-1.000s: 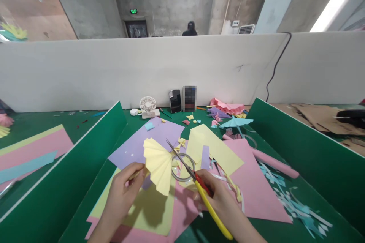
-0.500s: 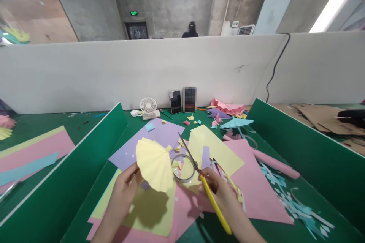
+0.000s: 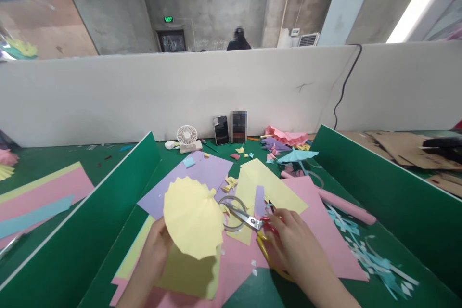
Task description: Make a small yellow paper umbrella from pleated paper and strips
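My left hand (image 3: 159,243) pinches the left edge of a pleated yellow paper fan (image 3: 193,216), holding it above the stacked sheets with its broad face toward me. My right hand (image 3: 290,236) is closed around the red and yellow handles of a pair of scissors (image 3: 252,221). The blades point left toward the fan, apart from its paper edge. Under the blades lies a roll of clear tape (image 3: 231,227) among yellow paper scraps (image 3: 229,184). Part of the handles is hidden behind my right fingers.
Purple (image 3: 207,166), yellow (image 3: 269,183) and pink sheets (image 3: 317,226) overlap on the green table. Green dividers (image 3: 119,207) flank the space. Behind stand a small white fan (image 3: 187,137) and two phones (image 3: 221,131). Blue paper strips (image 3: 378,260) and a blue paper umbrella (image 3: 298,155) lie right.
The scissors have swung from pointing up to pointing left, and my right hand has shifted round their handles. The paper fan has turned its face more toward me and moved slightly left.
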Demonstrator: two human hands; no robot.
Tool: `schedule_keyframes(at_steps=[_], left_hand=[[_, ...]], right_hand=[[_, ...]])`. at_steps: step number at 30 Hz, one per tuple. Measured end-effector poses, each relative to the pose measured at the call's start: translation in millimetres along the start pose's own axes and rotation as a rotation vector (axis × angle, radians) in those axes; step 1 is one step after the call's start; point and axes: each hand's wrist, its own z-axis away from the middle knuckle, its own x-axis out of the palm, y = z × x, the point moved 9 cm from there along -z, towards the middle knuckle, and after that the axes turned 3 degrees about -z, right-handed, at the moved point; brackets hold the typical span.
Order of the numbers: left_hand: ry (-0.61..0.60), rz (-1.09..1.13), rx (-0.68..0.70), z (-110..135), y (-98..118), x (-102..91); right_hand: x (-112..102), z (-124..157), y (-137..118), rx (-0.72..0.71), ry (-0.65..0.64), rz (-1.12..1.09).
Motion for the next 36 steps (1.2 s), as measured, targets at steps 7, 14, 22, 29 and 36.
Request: schedule_keyframes(at_steps=[7,14,22,29,36], left_hand=[[-0.174,-0.077,0.026,1,2,17.8],[-0.283,-0.173,0.121,7,15,29.2],[-0.377,-0.067,-0.022,6,-2,36.8],[-0.425,0.037,-0.166,9,-21,40.2],[-0.442,0.021,-0.186,9,-16,44.3]], right_hand=[[-37,-14,-54,-0.012,0.031,-0.675],[-37,-19,-60,-0.073,0.11,-0.778],[-33,-22,-57,-0.083,0.031,-0.857],[-23,-20,-52,-0.068,-0.02,-1.089],[-30,-21,-56,-0.104,0.024,-0.938]])
